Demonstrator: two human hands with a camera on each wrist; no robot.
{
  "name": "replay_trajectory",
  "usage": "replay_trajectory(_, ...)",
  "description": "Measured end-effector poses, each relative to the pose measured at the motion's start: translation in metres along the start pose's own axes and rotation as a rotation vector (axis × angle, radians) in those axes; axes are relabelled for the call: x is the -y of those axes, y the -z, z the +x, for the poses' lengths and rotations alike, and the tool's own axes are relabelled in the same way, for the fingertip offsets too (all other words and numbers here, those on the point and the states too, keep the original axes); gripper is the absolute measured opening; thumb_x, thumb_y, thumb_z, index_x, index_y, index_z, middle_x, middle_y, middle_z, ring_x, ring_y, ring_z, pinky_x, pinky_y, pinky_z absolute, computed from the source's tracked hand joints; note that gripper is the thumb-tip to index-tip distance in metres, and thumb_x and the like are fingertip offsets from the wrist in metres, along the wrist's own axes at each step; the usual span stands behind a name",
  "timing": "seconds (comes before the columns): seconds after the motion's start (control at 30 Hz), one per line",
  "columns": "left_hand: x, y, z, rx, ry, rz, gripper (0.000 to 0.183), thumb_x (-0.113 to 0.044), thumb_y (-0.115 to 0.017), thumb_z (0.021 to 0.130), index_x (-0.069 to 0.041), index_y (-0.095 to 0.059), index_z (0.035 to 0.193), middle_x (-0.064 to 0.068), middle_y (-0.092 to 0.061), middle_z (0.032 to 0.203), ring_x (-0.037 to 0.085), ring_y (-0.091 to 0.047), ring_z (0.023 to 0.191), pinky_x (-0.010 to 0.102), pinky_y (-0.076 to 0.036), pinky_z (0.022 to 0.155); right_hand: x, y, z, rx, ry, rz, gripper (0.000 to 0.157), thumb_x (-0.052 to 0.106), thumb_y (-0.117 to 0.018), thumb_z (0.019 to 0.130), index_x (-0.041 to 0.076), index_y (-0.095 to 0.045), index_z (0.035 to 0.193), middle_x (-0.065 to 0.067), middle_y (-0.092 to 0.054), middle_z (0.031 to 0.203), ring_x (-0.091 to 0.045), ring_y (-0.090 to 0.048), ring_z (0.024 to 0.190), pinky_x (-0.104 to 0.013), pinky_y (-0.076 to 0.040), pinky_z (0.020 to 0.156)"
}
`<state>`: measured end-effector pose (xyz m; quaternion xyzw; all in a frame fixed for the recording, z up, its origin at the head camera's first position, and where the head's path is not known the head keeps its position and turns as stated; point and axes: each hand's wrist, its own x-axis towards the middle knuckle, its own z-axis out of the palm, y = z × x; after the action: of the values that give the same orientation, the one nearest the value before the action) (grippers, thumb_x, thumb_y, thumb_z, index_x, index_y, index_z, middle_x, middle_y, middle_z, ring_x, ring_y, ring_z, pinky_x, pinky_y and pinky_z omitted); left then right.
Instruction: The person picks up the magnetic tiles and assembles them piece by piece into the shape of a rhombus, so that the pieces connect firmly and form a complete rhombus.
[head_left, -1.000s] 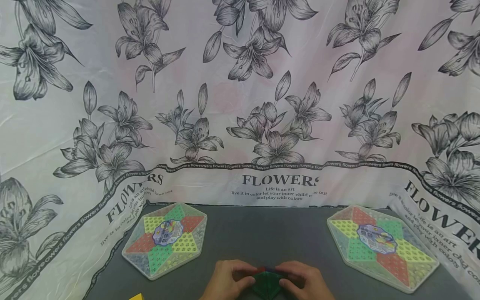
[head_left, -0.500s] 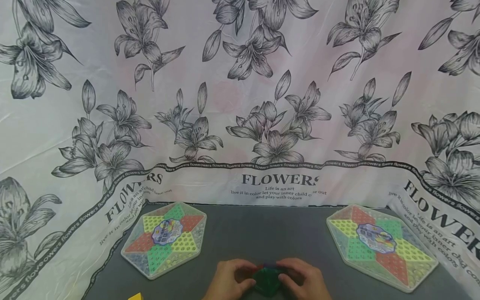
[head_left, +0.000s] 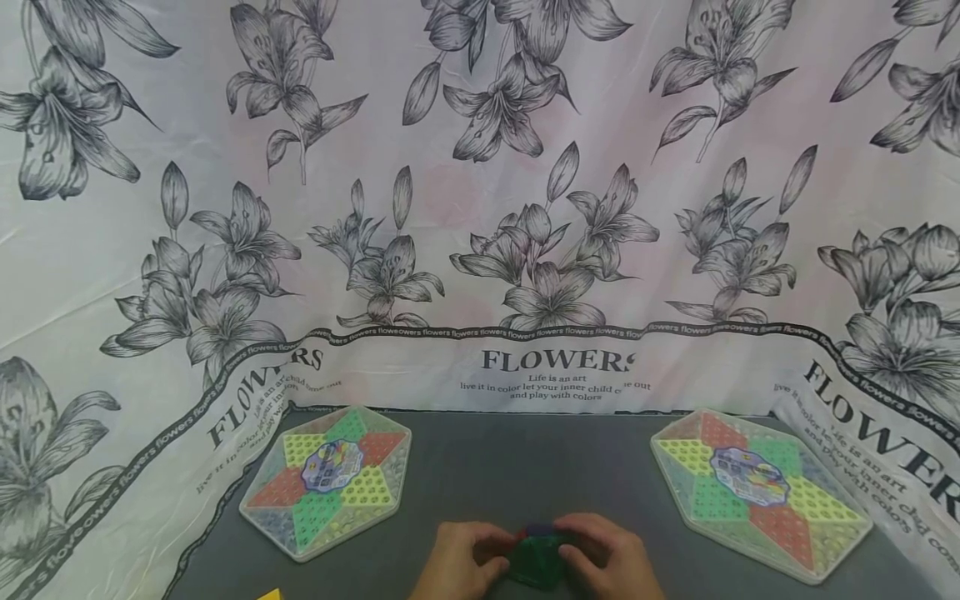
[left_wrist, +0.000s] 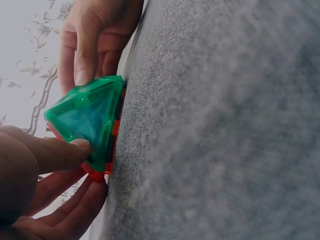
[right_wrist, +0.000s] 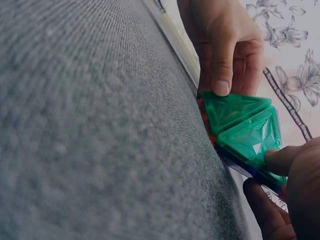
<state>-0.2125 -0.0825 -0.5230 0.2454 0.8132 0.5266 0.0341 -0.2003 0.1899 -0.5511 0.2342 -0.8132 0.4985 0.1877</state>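
In the head view, a small shape of translucent green triangular magnetic tiles (head_left: 536, 562) stands low in the middle, between the two hands. The left hand (head_left: 459, 560) grips its left side, and the right hand (head_left: 611, 557) its right. Up close in the left wrist view, the left thumb presses a green triangle (left_wrist: 82, 112), and red tile edges (left_wrist: 116, 131) show along the base. From the right wrist, two green triangles (right_wrist: 254, 140) meet at a seam under both thumbs. A blue tile edge (right_wrist: 242, 164) runs below, partly hidden by the fingers.
Two hexagonal clear-lidded boxes with star-patterned boards lie on the grey table (head_left: 517, 467), one left (head_left: 300, 533), one right (head_left: 761, 533). A yellow piece (head_left: 271, 595) shows at the lower left edge. White flower-printed cloth (head_left: 420, 367) surrounds the back and sides.
The green tile shape has turned slightly between the hands, and its middle seam no longer shows clearly in the head view. The hands have shifted only a little, keeping their hold.
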Motion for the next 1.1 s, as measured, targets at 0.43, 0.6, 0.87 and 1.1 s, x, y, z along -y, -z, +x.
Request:
replay_trajectory(0.43,-0.0007,-0.0002,-0.0005,0.012,0.021,0.008,0.025,0.0,-0.086,0.087,-0.012,-0.084,0.109,-0.002,-0.083,0.105,0.006,-0.077,0.097,0.024,-0.062,0.082,0.0019,0.0009,-0.0007,0.035,0.0,0.041,0.029,0.009,-0.083,0.097,0.007,-0.078,0.125,-0.009,-0.076,0.123,0.003,-0.067,0.117,-0.026,-0.066,0.087)
replay_trajectory(0.6,0.0007,-0.001,-0.0003,0.009,0.009,-0.002,0.025,0.001,-0.086,0.087,-0.012,-0.083,0.109,-0.002,-0.083,0.105,0.006,-0.077,0.095,0.023,-0.062,0.081,0.0051,0.0028,0.0004,0.068,-0.192,0.103,0.032,0.014,-0.082,0.099,0.006,-0.076,0.129,-0.015,-0.075,0.128,0.002,-0.07,0.115,-0.024,-0.065,0.087)
replay_trajectory(0.87,0.0,0.0,0.0015,0.014,0.037,-0.022,0.023,0.001,-0.087,0.087,-0.01,-0.082,0.107,0.001,-0.083,0.102,0.007,-0.078,0.09,0.023,-0.062,0.077,0.0036,0.0064,0.0032,0.126,-0.342,0.14,0.039,0.02,-0.081,0.101,0.006,-0.073,0.136,-0.02,-0.075,0.133,-0.006,-0.078,0.108,-0.024,-0.064,0.086)
replay_trajectory(1.1,0.0007,0.0002,0.0018,0.006,0.017,-0.002,0.024,0.001,-0.086,0.087,-0.01,-0.081,0.109,0.002,-0.082,0.102,0.007,-0.078,0.091,0.023,-0.062,0.077,0.0038,0.006,0.0031,0.119,-0.318,0.135,0.036,0.016,-0.08,0.1,0.006,-0.074,0.134,-0.02,-0.076,0.132,-0.003,-0.075,0.109,-0.023,-0.064,0.087)
